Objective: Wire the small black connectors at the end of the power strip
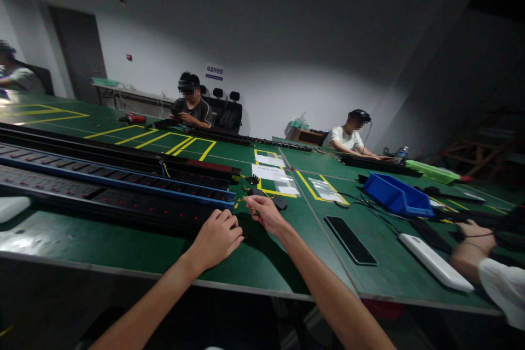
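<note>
Several long black strips with rows of socket-like modules and small red dots, which look like power strips, lie side by side on the left. My left hand (219, 236) rests with curled fingers over the right end of the nearest black strip (164, 209). Beside it, my right hand (264, 212) pinches a thin yellow wire (245, 198) close to the end of the blue-edged strip (205, 188). What lies under my left fingers is hidden. Small black parts (281, 201) sit just behind my right hand.
A phone (350, 240), a white oblong case (435, 262) and a blue bin (396, 194) stand on the green table (287, 262) to the right. A co-worker's hand (476, 238) is at the right edge. Two people sit across; papers (270, 172) lie ahead.
</note>
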`<control>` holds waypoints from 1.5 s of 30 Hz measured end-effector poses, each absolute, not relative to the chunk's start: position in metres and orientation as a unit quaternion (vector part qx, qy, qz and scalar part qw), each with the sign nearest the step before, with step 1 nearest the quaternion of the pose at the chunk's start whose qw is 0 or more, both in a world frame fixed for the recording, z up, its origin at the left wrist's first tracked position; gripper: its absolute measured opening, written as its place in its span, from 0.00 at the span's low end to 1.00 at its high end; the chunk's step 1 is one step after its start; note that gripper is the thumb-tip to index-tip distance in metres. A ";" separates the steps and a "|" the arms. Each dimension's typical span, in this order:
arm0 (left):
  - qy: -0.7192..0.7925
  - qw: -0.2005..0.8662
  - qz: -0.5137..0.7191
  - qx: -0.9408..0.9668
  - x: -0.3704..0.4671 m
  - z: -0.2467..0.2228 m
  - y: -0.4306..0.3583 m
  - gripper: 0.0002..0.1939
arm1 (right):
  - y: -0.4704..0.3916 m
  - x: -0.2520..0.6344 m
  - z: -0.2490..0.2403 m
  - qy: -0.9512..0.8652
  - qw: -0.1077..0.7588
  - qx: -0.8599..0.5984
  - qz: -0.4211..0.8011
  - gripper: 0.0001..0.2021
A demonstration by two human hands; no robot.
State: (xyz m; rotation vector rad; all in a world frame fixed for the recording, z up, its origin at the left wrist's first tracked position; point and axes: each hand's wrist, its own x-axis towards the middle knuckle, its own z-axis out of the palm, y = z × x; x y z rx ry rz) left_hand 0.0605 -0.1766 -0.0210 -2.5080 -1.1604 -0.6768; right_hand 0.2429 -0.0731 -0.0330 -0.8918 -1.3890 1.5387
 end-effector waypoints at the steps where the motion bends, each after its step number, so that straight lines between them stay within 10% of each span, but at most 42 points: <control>1: -0.403 0.147 -0.235 -0.872 0.060 -0.021 -0.177 0.07 | -0.074 0.243 -0.032 -0.558 0.426 -0.356 0.617 0.24; 45: -0.515 0.113 -0.425 -0.735 0.040 -0.023 -0.167 0.09 | -0.089 0.242 -0.025 -0.615 0.300 -0.273 0.676 0.19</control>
